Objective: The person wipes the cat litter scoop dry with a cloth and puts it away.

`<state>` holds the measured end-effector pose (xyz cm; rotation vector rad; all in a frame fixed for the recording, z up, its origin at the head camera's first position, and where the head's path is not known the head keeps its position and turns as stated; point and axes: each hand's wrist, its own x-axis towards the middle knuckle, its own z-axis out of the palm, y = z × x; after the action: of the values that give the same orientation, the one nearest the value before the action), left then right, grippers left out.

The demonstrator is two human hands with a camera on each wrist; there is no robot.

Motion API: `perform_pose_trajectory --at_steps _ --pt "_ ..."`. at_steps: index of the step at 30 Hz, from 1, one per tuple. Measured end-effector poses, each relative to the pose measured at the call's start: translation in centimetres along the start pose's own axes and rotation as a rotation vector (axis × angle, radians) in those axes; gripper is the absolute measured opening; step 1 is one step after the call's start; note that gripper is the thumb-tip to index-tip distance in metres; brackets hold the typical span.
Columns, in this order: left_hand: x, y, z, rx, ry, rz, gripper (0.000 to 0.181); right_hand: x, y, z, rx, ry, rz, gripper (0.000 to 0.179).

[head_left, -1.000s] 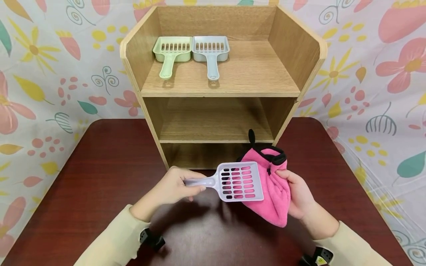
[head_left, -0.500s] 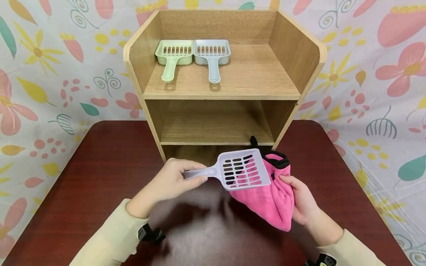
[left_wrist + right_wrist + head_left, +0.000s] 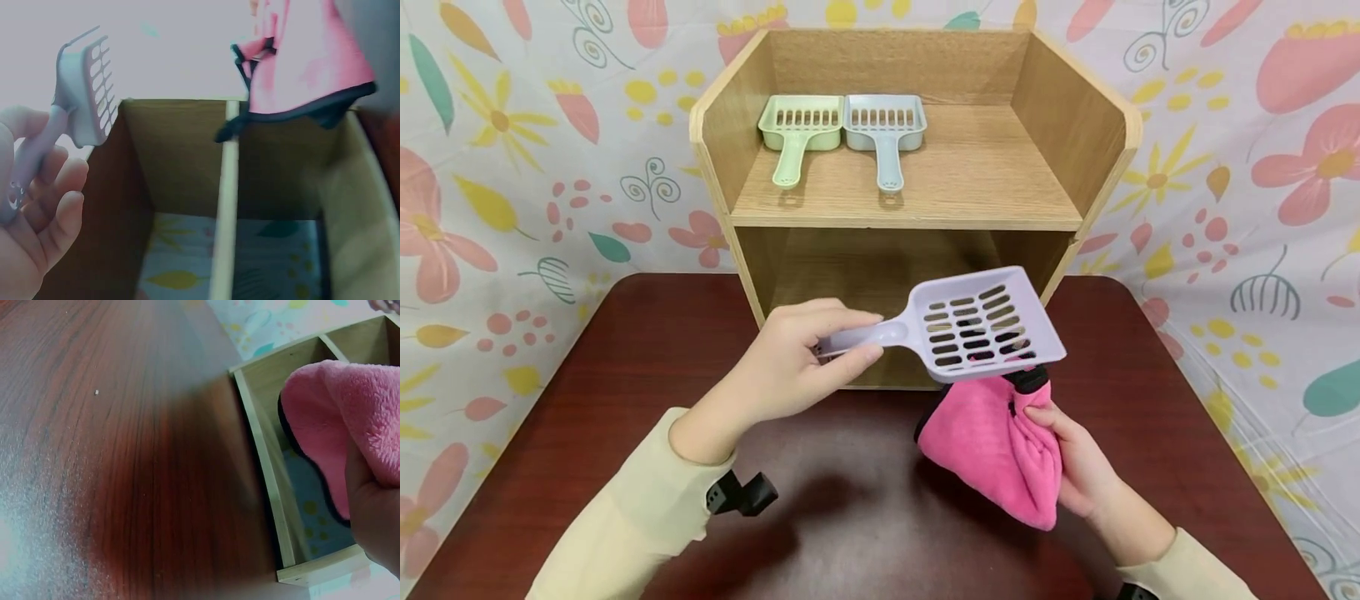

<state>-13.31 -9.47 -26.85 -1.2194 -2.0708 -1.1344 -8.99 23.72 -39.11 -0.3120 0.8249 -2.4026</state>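
My left hand [image 3: 797, 358] grips a pale lilac litter scoop [image 3: 981, 327] by its handle, thumb and fingers curled round it. The slotted pan points right, raised in front of the wooden shelf. In the left wrist view the scoop [image 3: 72, 87] shows edge-on. My right hand [image 3: 1078, 467] holds a pink plush cloth [image 3: 985, 442] with black edging, bunched between thumb and fingers. The scoop's pan overlaps the cloth's top edge in the head view. In the right wrist view the cloth [image 3: 369, 419] drapes over my hand [image 3: 375, 519], hiding most fingers.
A wooden shelf unit [image 3: 985, 167] stands at the back of the dark red table [image 3: 670, 350]. On its top board a green scoop [image 3: 791, 162] and a blue scoop [image 3: 888, 158] sit side by side at the left. Behind hangs a floral backdrop [image 3: 1210, 125].
My left hand has lifted the scoop up and to the right, off the front of the cloth. My right hand stays nearly in place, and more of the cloth now shows below the scoop.
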Motion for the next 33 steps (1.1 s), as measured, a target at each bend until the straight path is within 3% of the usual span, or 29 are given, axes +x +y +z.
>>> perform_pose_trajectory --at_steps 6,11,16,20,27,33 --pt "2.2 0.9 -0.6 0.048 0.063 0.054 0.022 0.2 0.0 0.3 -0.346 0.179 -0.088 0.053" --pt "3.6 1.3 -0.9 0.099 0.112 0.050 0.021 -0.2 0.1 0.1 -0.516 0.258 -0.099 0.066" --pt "5.0 1.4 -0.8 0.171 0.176 0.022 0.022 -0.6 0.2 -0.2 -0.535 0.229 -0.096 0.065" --pt "6.2 1.5 -0.6 0.244 0.191 -0.039 0.022 -0.7 0.3 -0.4 -0.528 0.219 -0.091 0.059" --pt "8.2 2.5 -0.2 0.350 0.169 -0.196 0.019 -0.7 0.4 -0.5 -0.525 0.199 -0.087 0.054" --pt "9.5 3.0 0.4 0.334 0.137 -0.321 0.021 -0.8 0.6 -0.6 -0.477 0.185 -0.074 0.054"
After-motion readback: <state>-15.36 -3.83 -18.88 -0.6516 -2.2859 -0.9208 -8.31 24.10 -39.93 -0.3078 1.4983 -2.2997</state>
